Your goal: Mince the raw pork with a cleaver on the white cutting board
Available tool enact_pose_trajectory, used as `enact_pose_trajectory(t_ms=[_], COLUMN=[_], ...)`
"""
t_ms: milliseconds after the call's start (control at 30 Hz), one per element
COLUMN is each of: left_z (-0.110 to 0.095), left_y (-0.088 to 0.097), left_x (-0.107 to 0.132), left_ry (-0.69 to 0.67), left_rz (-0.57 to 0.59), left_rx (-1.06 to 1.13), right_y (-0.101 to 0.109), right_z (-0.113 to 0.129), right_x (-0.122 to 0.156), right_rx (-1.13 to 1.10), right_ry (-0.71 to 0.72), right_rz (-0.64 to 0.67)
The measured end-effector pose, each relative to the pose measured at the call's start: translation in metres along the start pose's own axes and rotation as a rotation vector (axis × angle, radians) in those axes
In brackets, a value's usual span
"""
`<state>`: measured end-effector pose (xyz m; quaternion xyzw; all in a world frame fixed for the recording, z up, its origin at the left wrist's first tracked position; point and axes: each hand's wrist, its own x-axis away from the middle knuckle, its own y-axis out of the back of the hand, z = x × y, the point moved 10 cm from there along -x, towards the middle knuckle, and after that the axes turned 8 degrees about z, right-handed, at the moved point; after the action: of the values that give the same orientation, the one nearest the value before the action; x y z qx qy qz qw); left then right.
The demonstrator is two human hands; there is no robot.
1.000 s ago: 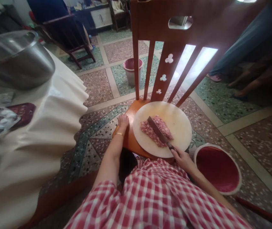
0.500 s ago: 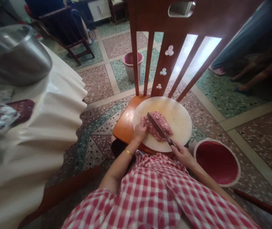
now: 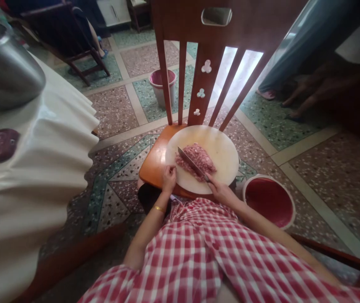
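Observation:
A round pale cutting board (image 3: 221, 147) lies on the seat of a wooden chair (image 3: 154, 162) in front of me. A flat heap of pink minced meat (image 3: 197, 153) sits on the board. My right hand (image 3: 221, 194) grips the handle of a knife (image 3: 192, 163), whose blade lies across the meat. My left hand (image 3: 169, 177) rests with curled fingers on the board's near left edge, just beside the meat. A gold bangle is on that wrist.
A red basin (image 3: 270, 201) stands on the floor right of the chair. A small pink bucket (image 3: 161, 86) stands behind the chair. A table with a white cloth (image 3: 41, 147) and a steel bowl (image 3: 6, 71) is at left. Another person's feet (image 3: 296, 99) are at the far right.
My left hand went from the chair seat's edge onto the meat, then back to the board's near left edge. The knife stays across the meat. My view shifted a little.

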<state>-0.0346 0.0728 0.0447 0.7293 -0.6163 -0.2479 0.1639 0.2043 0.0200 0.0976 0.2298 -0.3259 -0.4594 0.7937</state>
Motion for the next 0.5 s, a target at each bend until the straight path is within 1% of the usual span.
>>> enact_pose_trajectory(t_ms=[67,133,200,233,267,300,367,400,433,500], left_z=[0.006,0.008,0.004,0.000,-0.005,-0.008,-0.012,-0.013,-0.012,-0.010], left_y=[-0.008,-0.010,-0.010,-0.010,-0.010,-0.012,-0.015,-0.016,-0.018,-0.020], left_x=[0.002,0.003,0.002,0.000,-0.001,-0.002,-0.005,-0.006,-0.007,-0.008], left_ry=[0.031,0.046,0.033,0.018,0.001,-0.012,-0.018,-0.012,-0.005,0.008], left_rz=[0.021,0.010,-0.019,-0.027,-0.031,-0.033,-0.034,-0.038,-0.041,-0.056], left_rx=[0.052,0.079,0.072,0.062,0.055,0.054,0.066,0.073,0.081,0.098], right_y=[0.006,0.019,0.030,0.031,0.028,0.022,0.011,0.008,0.011,0.025], right_z=[0.001,0.014,0.025,0.025,0.022,0.015,-0.002,-0.007,-0.009,-0.001], right_x=[0.002,0.006,0.008,0.008,0.006,0.003,0.000,0.001,0.002,0.007], right_rx=[0.026,0.016,0.004,0.013,0.038,0.073,0.139,0.150,0.142,0.078], right_ry=[0.000,0.076,0.153,0.162,0.142,0.106,0.018,-0.011,-0.020,0.019], right_rz=[0.004,-0.043,-0.122,-0.149,-0.149,-0.121,-0.034,-0.003,0.003,-0.056])
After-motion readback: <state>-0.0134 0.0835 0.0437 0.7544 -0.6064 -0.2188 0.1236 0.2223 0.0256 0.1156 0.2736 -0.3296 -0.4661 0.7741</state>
